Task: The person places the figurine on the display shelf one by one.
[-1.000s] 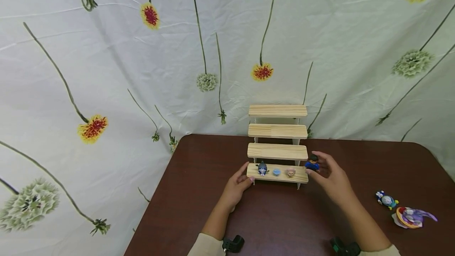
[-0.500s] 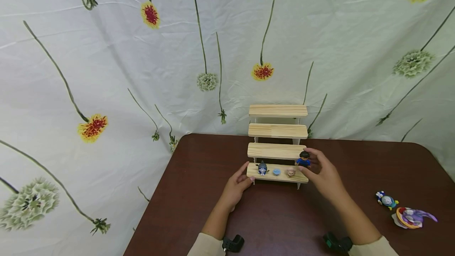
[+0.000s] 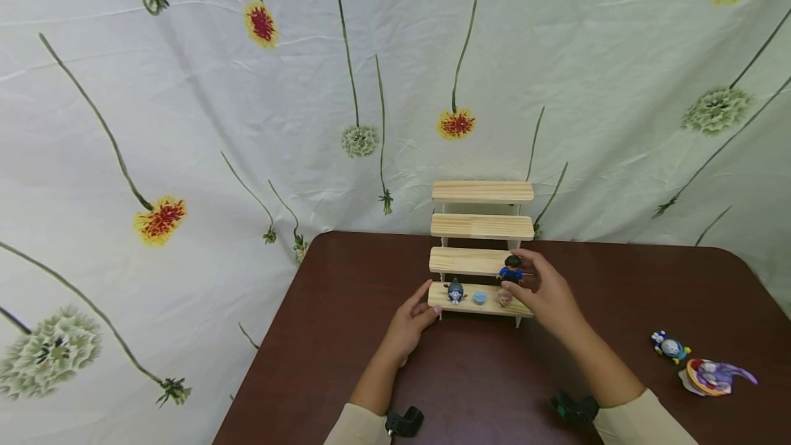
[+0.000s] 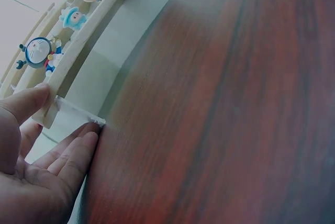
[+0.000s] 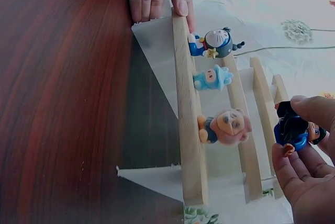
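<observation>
Right now the right hand (image 3: 544, 294) pinches a blue figure (image 3: 511, 270) just above the stand's (image 3: 482, 226) lowest step; the left hand (image 3: 410, 325), fingers straight, steadies that step's left end.
</observation>
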